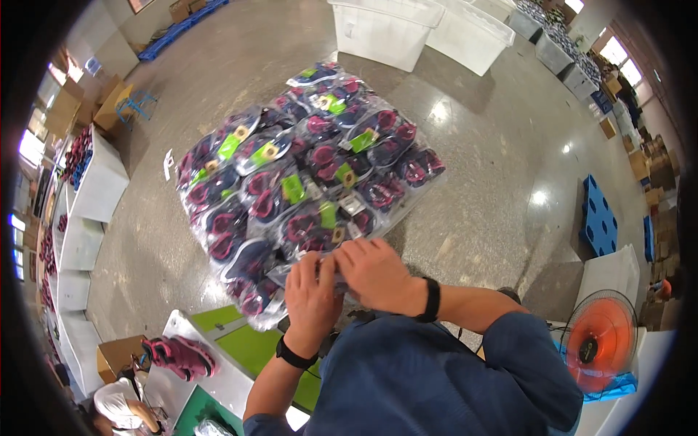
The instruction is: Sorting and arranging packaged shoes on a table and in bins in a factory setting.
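A broad pile of navy-and-pink shoes in clear plastic bags (291,160) spreads out before me, with green tags showing among them. At its near edge, my left hand (313,296) has its fingers bent over a clear plastic shoe bag (282,272). Close beside it on the right, my right hand (378,275) pinches the same plastic, its fingertips curled down. The two hands nearly touch. My thumbs and the contents of this bag are partly hidden under my fingers.
A pair of pink shoes (178,356) stands on a white table at lower left. An orange fan (600,340) is at my right. White bins (389,33) stand at the far side, a blue pallet (599,216) on the right. Another person (120,407) sits at lower left.
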Demonstrator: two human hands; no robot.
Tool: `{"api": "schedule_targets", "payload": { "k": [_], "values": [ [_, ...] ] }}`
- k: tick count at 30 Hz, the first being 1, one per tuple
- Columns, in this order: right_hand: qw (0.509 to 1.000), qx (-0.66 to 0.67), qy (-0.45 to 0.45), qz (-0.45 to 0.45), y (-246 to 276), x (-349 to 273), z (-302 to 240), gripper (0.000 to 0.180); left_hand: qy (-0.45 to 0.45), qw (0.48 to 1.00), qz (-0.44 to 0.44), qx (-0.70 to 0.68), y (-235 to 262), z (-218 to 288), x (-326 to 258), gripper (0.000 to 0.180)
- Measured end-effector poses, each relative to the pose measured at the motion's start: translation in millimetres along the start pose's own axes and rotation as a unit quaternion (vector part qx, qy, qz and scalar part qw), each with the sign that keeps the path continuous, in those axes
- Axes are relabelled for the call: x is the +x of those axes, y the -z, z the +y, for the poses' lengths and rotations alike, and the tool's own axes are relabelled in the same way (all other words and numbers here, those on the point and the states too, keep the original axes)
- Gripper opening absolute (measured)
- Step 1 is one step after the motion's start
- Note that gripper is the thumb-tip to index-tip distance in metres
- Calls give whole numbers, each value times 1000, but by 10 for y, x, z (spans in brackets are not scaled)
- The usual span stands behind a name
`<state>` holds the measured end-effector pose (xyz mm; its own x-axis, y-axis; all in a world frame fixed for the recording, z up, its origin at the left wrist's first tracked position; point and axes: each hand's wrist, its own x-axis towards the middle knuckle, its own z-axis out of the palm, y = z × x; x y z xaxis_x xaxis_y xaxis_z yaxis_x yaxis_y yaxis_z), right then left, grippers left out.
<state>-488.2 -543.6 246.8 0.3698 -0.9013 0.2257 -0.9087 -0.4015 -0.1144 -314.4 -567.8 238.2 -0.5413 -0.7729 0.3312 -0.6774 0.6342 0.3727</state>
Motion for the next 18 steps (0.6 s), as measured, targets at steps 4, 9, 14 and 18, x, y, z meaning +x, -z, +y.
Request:
{"api": "schedule_targets", "payload": {
  "k": [4, 9, 14, 18],
  "values": [
    [992, 95, -69, -42, 254, -350, 1446, 60, -36, 986, -61, -150, -531, 354, 914, 74],
    [990, 96, -102, -35, 506, -545, 2821, 60, 45, 976, 29, -213, -1129, 514, 1489, 64],
    [991, 45, 4, 124, 402, -177, 3612, 61, 197, 942, 52, -267, -1448, 368, 1653, 44],
    [984, -32, 95, 148, -363, -103, 4159, 51, 249, 932, 44, -259, -1667, 260, 1542, 32]
  ]
}}
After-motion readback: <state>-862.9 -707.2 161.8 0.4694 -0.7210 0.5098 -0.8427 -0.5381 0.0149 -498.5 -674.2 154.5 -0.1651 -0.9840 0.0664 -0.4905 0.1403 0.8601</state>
